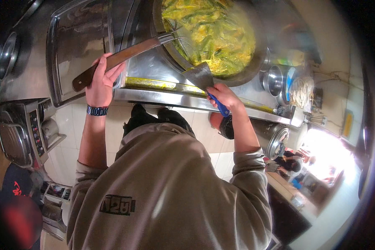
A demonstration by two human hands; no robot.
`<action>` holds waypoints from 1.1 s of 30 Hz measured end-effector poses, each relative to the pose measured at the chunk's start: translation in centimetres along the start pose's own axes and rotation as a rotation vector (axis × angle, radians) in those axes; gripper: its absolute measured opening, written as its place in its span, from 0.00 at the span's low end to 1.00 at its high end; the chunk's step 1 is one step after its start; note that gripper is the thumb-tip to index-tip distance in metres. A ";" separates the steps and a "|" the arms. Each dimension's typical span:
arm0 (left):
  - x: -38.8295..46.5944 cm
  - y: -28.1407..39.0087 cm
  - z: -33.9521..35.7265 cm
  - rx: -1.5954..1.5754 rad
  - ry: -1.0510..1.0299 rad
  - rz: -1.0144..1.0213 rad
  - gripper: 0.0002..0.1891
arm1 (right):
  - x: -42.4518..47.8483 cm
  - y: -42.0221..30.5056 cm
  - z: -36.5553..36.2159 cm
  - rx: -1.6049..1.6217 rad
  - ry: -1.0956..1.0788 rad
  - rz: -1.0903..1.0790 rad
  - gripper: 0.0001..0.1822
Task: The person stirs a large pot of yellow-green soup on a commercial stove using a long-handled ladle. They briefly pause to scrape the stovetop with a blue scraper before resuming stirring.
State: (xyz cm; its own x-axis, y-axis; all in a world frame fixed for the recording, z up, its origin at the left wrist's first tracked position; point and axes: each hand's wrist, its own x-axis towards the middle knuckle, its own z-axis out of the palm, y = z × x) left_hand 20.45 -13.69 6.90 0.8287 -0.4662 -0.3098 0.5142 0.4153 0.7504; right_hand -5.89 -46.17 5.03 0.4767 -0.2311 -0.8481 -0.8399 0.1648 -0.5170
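My left hand [100, 84] grips the long brown wooden handle [125, 56] of a wire-mesh skimmer. The mesh head [182, 43] lies at the near left side of a large wok [172, 59], partly hidden by the food. Green strips and yellow shreds in yellow liquid [220, 40] fill the wok, with steam blurring its far right. My right hand [225, 97] is closed around the blue handle of a wide metal scraper [200, 76]. The scraper's blade overlaps the wok's near rim, with some yellow food along its edge; whether it touches the rim I cannot tell.
Yellow residue streaks the front ledge [153, 83] of the steel stove. A rectangular steel tray [78, 50] sits left, metal bowls [275, 81] and a plastic bag [301, 90] right. Below right stands a lidded metal pot [276, 140]. Other people are at lower left and far right.
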 end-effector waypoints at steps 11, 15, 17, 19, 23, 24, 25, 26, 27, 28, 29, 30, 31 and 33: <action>0.6 4.6 7.6 -0.134 0.017 0.103 0.11 | 4.9 -4.0 6.2 0.267 0.065 -0.173 0.15; 1.0 5.3 10.6 -0.159 -0.001 0.164 0.11 | 6.3 -6.0 5.5 0.516 0.062 -0.283 0.14; 1.7 5.7 10.7 -0.181 -0.021 0.154 0.12 | 6.2 -5.8 4.8 0.694 0.059 -0.242 0.12; 2.0 6.0 10.9 -0.222 -0.035 0.163 0.12 | 3.5 -4.6 3.4 0.669 0.004 -0.204 0.14; 1.8 6.0 11.7 -0.254 -0.079 0.164 0.13 | -0.1 1.4 0.4 0.435 0.007 -0.249 0.10; 1.8 6.0 11.9 -0.265 -0.075 0.159 0.13 | -0.4 2.4 0.1 0.411 -0.010 -0.231 0.10; 1.8 5.9 11.9 -0.274 -0.071 0.151 0.13 | -1.2 2.7 0.3 0.390 -0.026 -0.210 0.10; 1.8 6.0 11.9 -0.271 -0.062 0.152 0.13 | -1.7 2.6 0.5 0.367 -0.044 -0.190 0.09; 1.8 6.0 11.8 -0.268 -0.053 0.153 0.13 | -1.8 2.2 1.1 0.401 -0.006 -0.162 0.09; 1.8 6.0 11.8 -0.265 -0.048 0.154 0.13 | -1.7 1.8 1.7 0.359 0.003 -0.155 0.09; 1.9 6.1 11.7 -0.273 -0.056 0.145 0.13 | -1.4 1.2 2.2 0.317 0.010 -0.147 0.10; 2.0 6.1 11.6 -0.280 -0.065 0.136 0.13 | -1.1 0.6 2.7 0.273 0.017 -0.140 0.10; 2.2 6.2 11.6 -0.285 -0.074 0.128 0.13 | -0.7 -0.2 3.3 0.292 -0.032 -0.151 0.10; 2.2 6.4 11.4 -0.278 -0.101 0.116 0.13 | 0.8 -0.8 4.3 0.392 -0.053 -0.147 0.11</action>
State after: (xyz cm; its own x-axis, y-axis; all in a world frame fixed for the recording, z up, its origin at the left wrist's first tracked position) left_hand 23.09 -20.94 17.69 0.8662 -0.4728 -0.1616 0.4701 0.6615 0.5843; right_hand -3.74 -42.40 4.22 0.6056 -0.2316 -0.7613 -0.6046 0.4882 -0.6294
